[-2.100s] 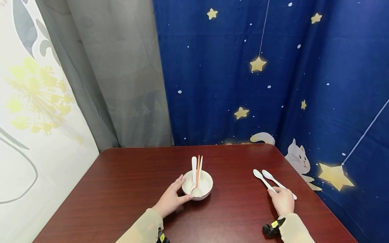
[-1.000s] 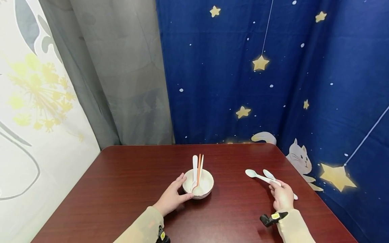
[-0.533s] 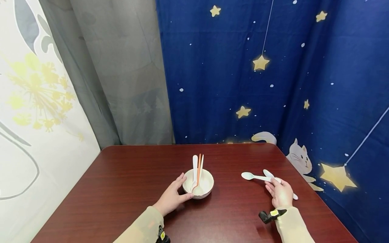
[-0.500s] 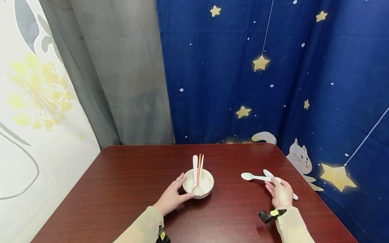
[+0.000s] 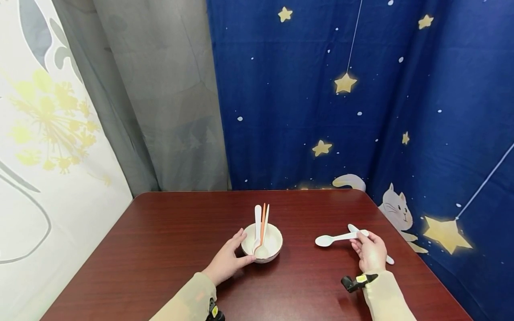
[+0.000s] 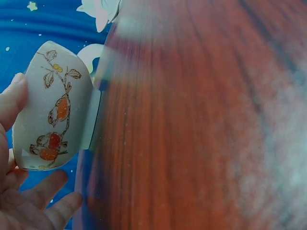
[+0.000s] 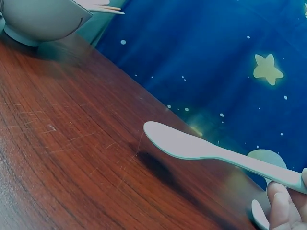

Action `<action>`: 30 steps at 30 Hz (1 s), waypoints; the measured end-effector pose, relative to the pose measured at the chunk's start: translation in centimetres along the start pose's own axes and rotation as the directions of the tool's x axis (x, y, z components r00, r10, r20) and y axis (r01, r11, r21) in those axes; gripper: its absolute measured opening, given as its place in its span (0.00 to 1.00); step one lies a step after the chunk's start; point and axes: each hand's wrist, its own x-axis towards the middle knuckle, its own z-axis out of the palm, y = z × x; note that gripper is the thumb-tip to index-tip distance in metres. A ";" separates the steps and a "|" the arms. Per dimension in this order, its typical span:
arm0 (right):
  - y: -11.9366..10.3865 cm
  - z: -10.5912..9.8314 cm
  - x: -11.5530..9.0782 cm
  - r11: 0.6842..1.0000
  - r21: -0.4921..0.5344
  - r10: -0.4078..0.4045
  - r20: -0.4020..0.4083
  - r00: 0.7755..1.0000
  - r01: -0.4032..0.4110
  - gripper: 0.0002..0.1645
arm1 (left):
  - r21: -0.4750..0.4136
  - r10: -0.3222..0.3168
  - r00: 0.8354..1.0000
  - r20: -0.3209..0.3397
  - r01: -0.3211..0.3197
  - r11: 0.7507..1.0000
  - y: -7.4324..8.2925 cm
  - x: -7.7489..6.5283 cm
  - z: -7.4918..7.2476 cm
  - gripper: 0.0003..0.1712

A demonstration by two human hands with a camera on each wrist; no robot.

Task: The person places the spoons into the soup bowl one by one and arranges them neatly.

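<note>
A small cream bowl [image 5: 272, 244] stands on the table with a white spoon [image 5: 257, 218], a thin orange utensil [image 5: 263, 223] and a slim off-white stick [image 5: 267, 218] leaning in it. My left hand [image 5: 227, 262] rests spread at its near-left rim, thumb and forefinger touching; the left wrist view shows a painted orange branch on the bowl's wall [image 6: 57, 110]. At the right, my right hand [image 5: 371, 254] pinches a white spoon [image 5: 339, 237] by its handle end, the spoon's head pointing left above the table. A second white spoon [image 5: 389, 260] lies partly hidden under that hand.
The dark red wooden table [image 5: 180, 232] has rounded far corners. Behind it hang a grey curtain [image 5: 168, 111] and a blue one with stars [image 5: 281, 98]; a white patterned curtain [image 5: 52, 191] is at the left.
My right hand has raised one of the two spoons and turned it, so its head swings left toward the bowl. The other spoon stays in place. My left hand keeps its place at the bowl.
</note>
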 end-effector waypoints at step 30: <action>-1.3 2.7 -0.3 0.991 -0.126 -0.041 0.072 0.997 0.050 0.29 | -0.010 -0.005 1.000 0.010 0.005 1.000 -0.1 0.0 -0.1 0.50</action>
